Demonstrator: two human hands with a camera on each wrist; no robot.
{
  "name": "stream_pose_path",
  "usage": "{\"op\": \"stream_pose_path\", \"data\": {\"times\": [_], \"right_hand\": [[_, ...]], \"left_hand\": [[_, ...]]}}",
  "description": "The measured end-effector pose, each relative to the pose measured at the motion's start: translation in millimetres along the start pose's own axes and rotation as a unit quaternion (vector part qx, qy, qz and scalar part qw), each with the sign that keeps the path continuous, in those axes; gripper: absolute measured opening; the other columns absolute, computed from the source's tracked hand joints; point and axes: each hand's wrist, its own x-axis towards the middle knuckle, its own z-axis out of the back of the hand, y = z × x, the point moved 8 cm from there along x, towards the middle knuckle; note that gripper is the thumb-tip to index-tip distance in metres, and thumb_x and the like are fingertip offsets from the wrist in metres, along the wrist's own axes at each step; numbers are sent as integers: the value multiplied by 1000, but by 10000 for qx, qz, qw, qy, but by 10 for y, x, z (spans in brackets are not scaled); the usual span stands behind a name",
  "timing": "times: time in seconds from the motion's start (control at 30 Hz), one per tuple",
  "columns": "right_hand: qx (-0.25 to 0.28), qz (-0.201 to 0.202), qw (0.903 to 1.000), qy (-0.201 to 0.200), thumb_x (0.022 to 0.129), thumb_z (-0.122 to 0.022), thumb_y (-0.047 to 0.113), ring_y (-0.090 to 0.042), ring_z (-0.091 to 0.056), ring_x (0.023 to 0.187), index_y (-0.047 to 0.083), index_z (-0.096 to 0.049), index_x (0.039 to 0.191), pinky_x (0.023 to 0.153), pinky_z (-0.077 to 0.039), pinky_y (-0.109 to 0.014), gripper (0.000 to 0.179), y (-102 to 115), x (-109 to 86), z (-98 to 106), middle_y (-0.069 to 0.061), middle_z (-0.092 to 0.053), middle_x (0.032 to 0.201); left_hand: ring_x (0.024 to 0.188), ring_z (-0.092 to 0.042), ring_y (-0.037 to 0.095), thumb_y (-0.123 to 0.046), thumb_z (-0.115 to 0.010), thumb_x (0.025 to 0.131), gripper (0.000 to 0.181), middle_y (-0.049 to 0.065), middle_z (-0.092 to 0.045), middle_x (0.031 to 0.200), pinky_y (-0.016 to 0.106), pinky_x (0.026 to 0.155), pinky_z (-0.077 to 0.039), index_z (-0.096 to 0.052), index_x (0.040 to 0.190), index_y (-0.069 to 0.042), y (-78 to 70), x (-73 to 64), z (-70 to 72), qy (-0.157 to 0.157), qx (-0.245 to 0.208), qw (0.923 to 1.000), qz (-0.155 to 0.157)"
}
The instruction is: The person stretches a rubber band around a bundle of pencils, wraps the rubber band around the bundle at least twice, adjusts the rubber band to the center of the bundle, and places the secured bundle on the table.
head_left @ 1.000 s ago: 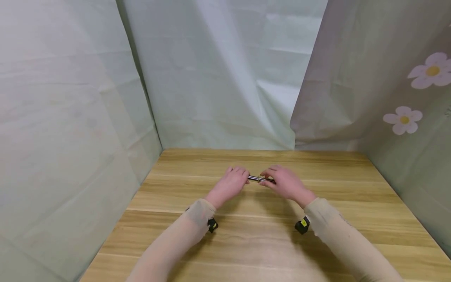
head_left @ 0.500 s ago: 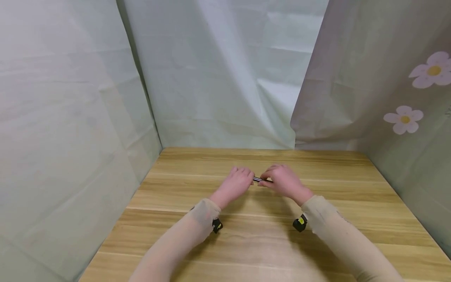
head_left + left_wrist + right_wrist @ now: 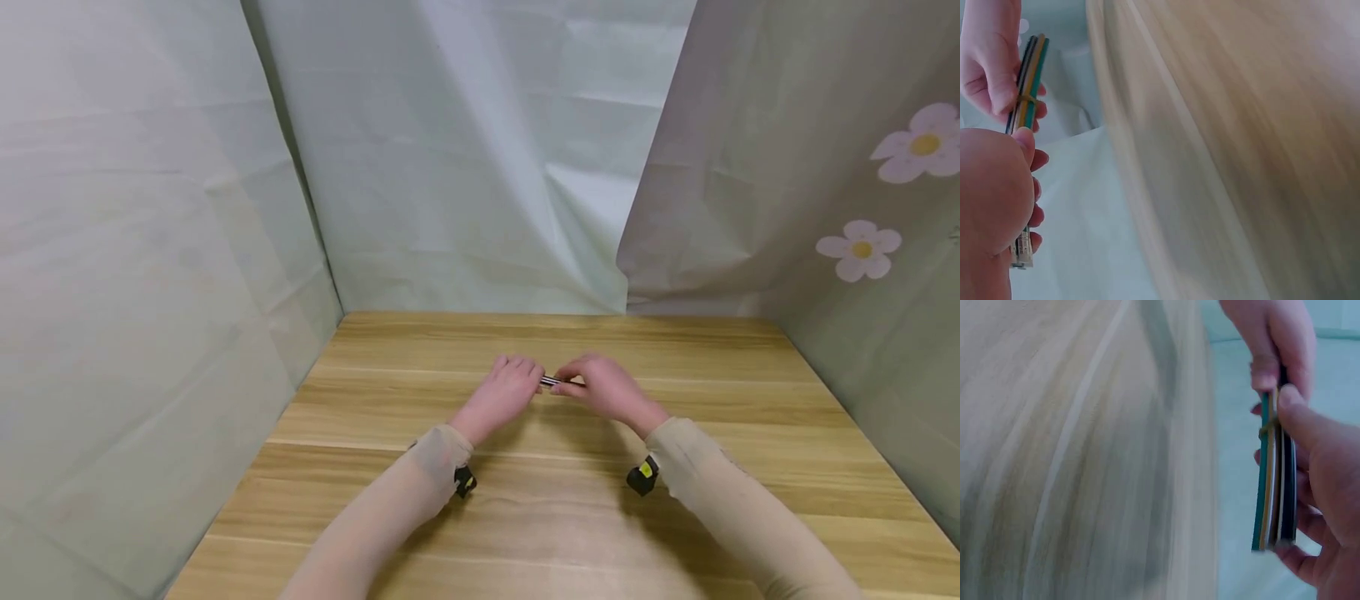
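Between the two hands runs a bundle of slim, straight sticks [image 3: 550, 381], green, orange and black in the left wrist view. My left hand [image 3: 498, 396] grips one end, its fingers wrapped round the bundle; pale, printed tips [image 3: 1021, 253] stick out below that hand. My right hand [image 3: 611, 390] holds the other part, with thumb and fingers close to a thin rubber band [image 3: 1267, 429] round the sticks. The free end of the bundle [image 3: 1272, 506] extends along my right palm. Both hands are held over the table, thumbs near each other.
A wood-grain table [image 3: 547, 517] lies under the forearms. Pale cloth walls [image 3: 480, 192] stand behind and at both sides, the right one printed with white flowers [image 3: 858, 250]. Small black devices [image 3: 642, 477] hang below the wrists.
My left hand has slid right, closer to the right hand, so less of the bundle shows between them. The right hand has stayed nearly in place. Little differs over the last half second.
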Motion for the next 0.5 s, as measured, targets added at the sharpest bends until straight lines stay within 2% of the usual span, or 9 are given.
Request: {"op": "stream_pose_path", "data": {"times": [0.1, 0.27, 0.37, 0.5], "right_hand": [[147, -222, 9994, 242, 99, -80, 31, -16, -67, 89, 15, -82, 103, 82, -54, -43, 17, -65, -18, -16, 7, -75, 94], [-142, 95, 9986, 510, 104, -74, 32, -11, -57, 76, 16, -76, 96, 73, -49, -37, 18, 9, -11, -56, 10, -66, 83], [-192, 309, 9980, 522, 105, -72, 33, -12, -59, 78, 14, -75, 98, 75, -51, -38, 21, 105, 19, -66, 7, -67, 87], [-165, 323, 9981, 502, 103, -75, 35, -15, -65, 87, 10, -79, 109, 80, -54, -40, 26, 164, 46, -55, 2, -74, 98]], "left_hand": [[107, -64, 20, -30, -63, 110, 18, 2, -71, 117, 34, 85, -42, -66, 114, -13, 42, -16, 1, 53, -155, 9998, 68], [101, -63, 18, -32, -62, 110, 20, 0, -69, 111, 34, 83, -41, -67, 113, -14, 16, -26, 65, -21, 205, 9998, -53], [103, -64, 19, -30, -60, 111, 20, 1, -69, 114, 34, 84, -42, -67, 118, -13, -52, -28, 106, -28, 437, 9987, -242], [108, -64, 20, -27, -60, 110, 19, 2, -70, 119, 35, 86, -42, -66, 120, -13, -72, -46, 112, 52, 305, 9992, -235]]}}
